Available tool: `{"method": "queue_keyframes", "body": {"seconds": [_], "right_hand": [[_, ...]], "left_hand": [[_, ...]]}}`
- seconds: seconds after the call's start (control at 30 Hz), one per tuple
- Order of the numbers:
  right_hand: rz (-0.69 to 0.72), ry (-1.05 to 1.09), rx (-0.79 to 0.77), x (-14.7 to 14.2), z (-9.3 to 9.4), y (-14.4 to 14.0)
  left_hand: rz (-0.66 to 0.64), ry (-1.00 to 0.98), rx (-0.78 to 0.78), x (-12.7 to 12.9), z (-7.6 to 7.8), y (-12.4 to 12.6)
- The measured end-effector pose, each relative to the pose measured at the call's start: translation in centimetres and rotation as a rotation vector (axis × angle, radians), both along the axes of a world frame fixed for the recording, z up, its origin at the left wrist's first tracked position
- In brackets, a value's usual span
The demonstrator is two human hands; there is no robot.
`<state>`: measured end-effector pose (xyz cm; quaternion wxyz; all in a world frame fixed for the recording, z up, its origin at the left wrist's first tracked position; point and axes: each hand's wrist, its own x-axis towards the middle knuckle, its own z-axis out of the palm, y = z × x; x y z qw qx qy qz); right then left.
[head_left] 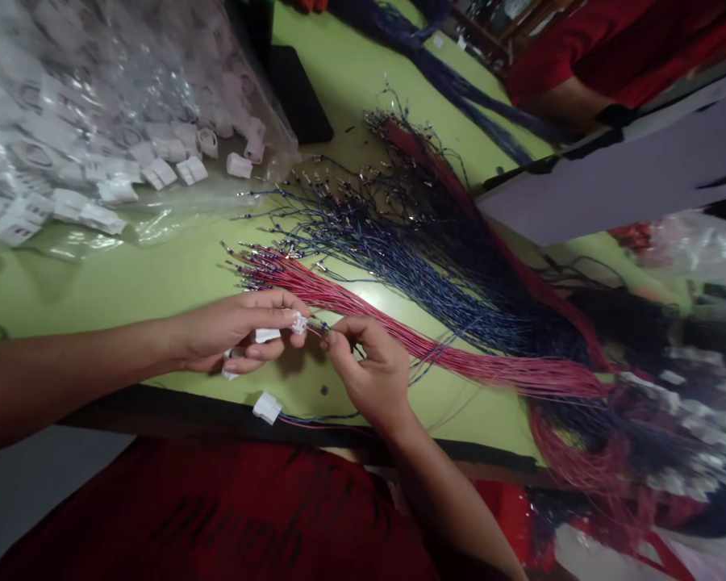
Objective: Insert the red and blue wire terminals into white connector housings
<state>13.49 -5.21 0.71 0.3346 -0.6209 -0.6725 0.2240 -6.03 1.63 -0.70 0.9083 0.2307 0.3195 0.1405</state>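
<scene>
Head view: the green table [157, 282] ends in a dark front edge just below the hands, with a red shirt [218, 516] under it. Bare tabletop lies to the left of the hands; to the right and beyond, wires cover most of the surface. A grey panel [629, 177] slants in from the upper right, and a person in red [611, 48] sits behind it.

A crinkled clear bag [97, 105] at upper left holds many small white plastic housings. The red wires [436, 351] are thin, bundled, and tipped with small metal terminals; the blue wires [411, 258] fan out above them the same way.

The left hand [230, 331] is closed, thumb and fingertips pressed on a small white connector [298, 324] just above the table's front edge. The right hand [372, 371] pinches a wire end at that connector, fingers curled tight. Another connector [267, 407], with wires attached, lies by the edge.
</scene>
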Motion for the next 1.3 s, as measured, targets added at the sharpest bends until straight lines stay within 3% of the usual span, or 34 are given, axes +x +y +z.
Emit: {"method": "queue_keyframes", "body": {"seconds": [0.63, 0.9, 1.3], "right_hand": [[0.240, -0.234, 0.234, 0.5, -0.8, 0.3], [0.197, -0.237, 0.287, 0.1, -1.1, -0.1], [0.214, -0.206, 0.100, 0.3, -0.6, 0.3]], "left_hand": [[0.002, 0.038, -0.001, -0.2, 0.0, -0.2], [-0.006, 0.036, -0.002, -0.2, -0.2, -0.1], [-0.044, 0.110, 0.141, 0.0, -0.4, -0.5]]}}
